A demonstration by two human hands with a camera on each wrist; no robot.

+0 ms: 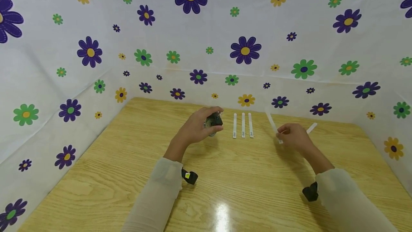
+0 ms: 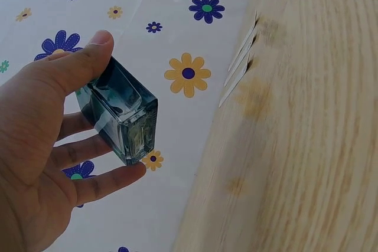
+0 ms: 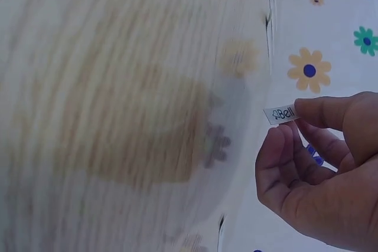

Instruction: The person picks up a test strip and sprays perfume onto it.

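Observation:
A dark teal glass bottle (image 1: 214,120), perfume-like with flat faces, is gripped between the thumb and fingers of my left hand (image 1: 195,127). In the left wrist view the bottle (image 2: 127,113) looks tilted, its top hidden. My right hand (image 1: 293,137) pinches a white paper strip (image 1: 271,121) by its near end. The right wrist view shows printing on that strip (image 3: 280,114) reading "Bell". Between the hands, three similar strips (image 1: 243,125) lie side by side on the table. Another white strip (image 1: 311,128) shows partly behind my right hand.
The wood-grain table (image 1: 225,174) runs back to a white flowered sheet (image 1: 209,28), which rises behind it and along both sides. Black devices sit at the left wrist (image 1: 190,177) and right wrist (image 1: 310,192), near light sleeves.

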